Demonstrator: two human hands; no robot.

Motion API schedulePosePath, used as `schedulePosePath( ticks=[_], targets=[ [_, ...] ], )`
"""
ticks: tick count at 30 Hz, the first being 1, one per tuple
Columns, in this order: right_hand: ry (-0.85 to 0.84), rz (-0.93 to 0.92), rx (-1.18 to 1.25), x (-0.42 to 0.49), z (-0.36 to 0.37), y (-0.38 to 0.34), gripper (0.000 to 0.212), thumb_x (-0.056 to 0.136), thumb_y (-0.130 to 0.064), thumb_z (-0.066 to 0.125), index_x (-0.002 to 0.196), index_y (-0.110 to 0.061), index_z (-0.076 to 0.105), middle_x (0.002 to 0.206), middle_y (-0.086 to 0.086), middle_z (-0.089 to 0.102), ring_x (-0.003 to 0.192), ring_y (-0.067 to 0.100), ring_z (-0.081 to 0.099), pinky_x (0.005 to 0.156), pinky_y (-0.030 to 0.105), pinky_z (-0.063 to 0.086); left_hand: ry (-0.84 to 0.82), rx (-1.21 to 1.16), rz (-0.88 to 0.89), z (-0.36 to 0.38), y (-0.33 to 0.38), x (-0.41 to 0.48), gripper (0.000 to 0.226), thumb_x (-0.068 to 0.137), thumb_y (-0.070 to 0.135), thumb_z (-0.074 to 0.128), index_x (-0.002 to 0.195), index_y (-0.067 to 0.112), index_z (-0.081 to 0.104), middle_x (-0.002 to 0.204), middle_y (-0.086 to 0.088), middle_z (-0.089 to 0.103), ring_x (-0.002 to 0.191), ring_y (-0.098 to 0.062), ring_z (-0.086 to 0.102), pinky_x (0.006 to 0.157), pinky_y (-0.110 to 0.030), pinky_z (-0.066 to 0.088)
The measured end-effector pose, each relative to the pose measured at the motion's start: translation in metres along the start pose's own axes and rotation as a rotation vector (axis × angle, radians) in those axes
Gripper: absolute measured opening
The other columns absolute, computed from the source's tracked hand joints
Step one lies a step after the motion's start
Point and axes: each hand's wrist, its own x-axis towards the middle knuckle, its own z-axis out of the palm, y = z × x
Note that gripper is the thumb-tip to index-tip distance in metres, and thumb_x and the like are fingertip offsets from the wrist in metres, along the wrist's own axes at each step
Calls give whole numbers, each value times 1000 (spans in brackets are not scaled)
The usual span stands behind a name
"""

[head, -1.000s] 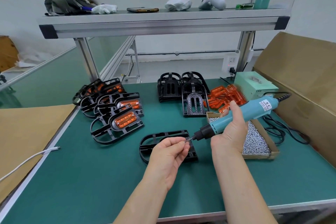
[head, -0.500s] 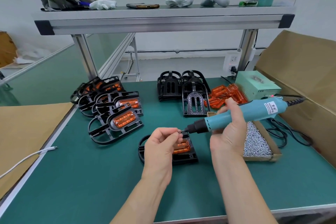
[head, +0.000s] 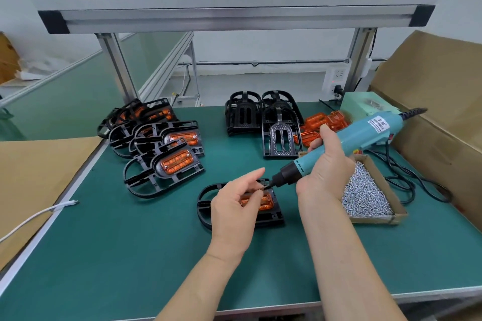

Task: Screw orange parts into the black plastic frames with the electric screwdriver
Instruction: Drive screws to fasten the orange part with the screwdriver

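Mid-batch. At left, finished assemblies [head: 177, 164]; behind, empty frames [head: 243, 114], loose orange parts [head: 319, 122]. Centre of mat [head: 130, 255]: black frame [head: 204, 206] with orange part [head: 264, 203]. Gripped in right hand [head: 326, 172]: electric screwdriver [head: 365, 133]; left hand [head: 234, 208] at bit [head: 268, 186], pinch unclear.

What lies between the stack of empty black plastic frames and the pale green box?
A pile of loose orange plastic parts, seen in the head view.

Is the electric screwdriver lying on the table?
No, the right hand grips the electric screwdriver, its tip at the black frame.
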Motion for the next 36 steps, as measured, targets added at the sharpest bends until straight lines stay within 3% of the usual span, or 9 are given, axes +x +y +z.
schedulePosePath(
  ticks=[2, 5, 8, 10, 13, 15, 19, 28, 36],
  targets=[
    [-29, -45, -21, -2, 0, 3, 23, 83, -12, 77, 90, -18, 55, 56, -8, 58, 53, 6, 55, 56, 21, 49, 3, 186, 93, 1, 2, -1, 59, 80, -5, 71, 115, 42, 65, 91, 20, 68, 97, -6, 60, 91, -31, 47],
    [-85, -111, -55, -5, 2, 6, 23, 83, -12, 76, 89, -17, 55, 58, -8, 57, 54, 7, 53, 57, 21, 47, -28, 328, 196, 2, 3, -3, 59, 78, 0, 74, 124, 34, 63, 99, 26, 65, 100, 13, 49, 93, -29, 41],
    [-130, -178, -79, -5, 5, 5, 19, 83, -8, 75, 85, -17, 58, 58, -7, 58, 54, 7, 53, 57, 21, 47, -99, 458, 238, -5, -6, -3, 59, 79, 10, 77, 133, 26, 60, 113, 16, 67, 109, -1, 52, 104, -33, 34],
    [-174, -230, -114, -3, 6, 5, 20, 83, -7, 75, 79, -20, 60, 57, -9, 58, 53, 8, 53, 57, 21, 46, -165, 616, 245, -12, -13, -4, 58, 82, 31, 75, 136, 25, 57, 120, 11, 65, 122, -11, 50, 115, -36, 24],
    [-263, -288, -172, -1, 7, 8, 17, 82, -8, 75, 78, -18, 61, 62, -7, 59, 56, 11, 52, 58, 26, 46, -296, 892, 286, -17, -19, -8, 61, 83, 67, 50, 127, 27, 63, 121, 14, 66, 134, -13, 42, 121, -41, 9],
    [-314, -319, -220, -1, 6, 13, 15, 80, -12, 75, 79, -19, 61, 67, -6, 60, 60, 15, 52, 60, 29, 47, -365, 1011, 294, -15, -20, -10, 67, 81, 75, 39, 117, 27, 69, 119, 15, 66, 135, -14, 43, 122, -46, 6],
    [-362, -360, -307, -3, 4, 22, 16, 78, -22, 77, 75, -28, 62, 65, -10, 61, 59, 12, 54, 58, 27, 47, -364, 1058, 333, -14, -21, -11, 58, 83, 68, 48, 113, 25, 72, 112, 12, 69, 125, -18, 54, 121, -49, 13],
    [-457, -471, -401, 0, 3, 31, 16, 82, -25, 77, 76, -26, 62, 66, -14, 62, 60, 4, 56, 58, 20, 49, -376, 1086, 306, -13, -18, -8, 48, 79, 64, 65, 105, 25, 76, 107, 10, 71, 122, -21, 57, 118, -54, 18],
    [-469, -453, -415, 3, 3, 37, 16, 81, -30, 77, 77, -23, 62, 67, -12, 62, 61, 9, 56, 59, 25, 49, -404, 1079, 279, -13, -17, -7, 56, 86, 68, 50, 123, 29, 68, 124, 12, 65, 135, -18, 43, 121, -49, -2]
  ],
)
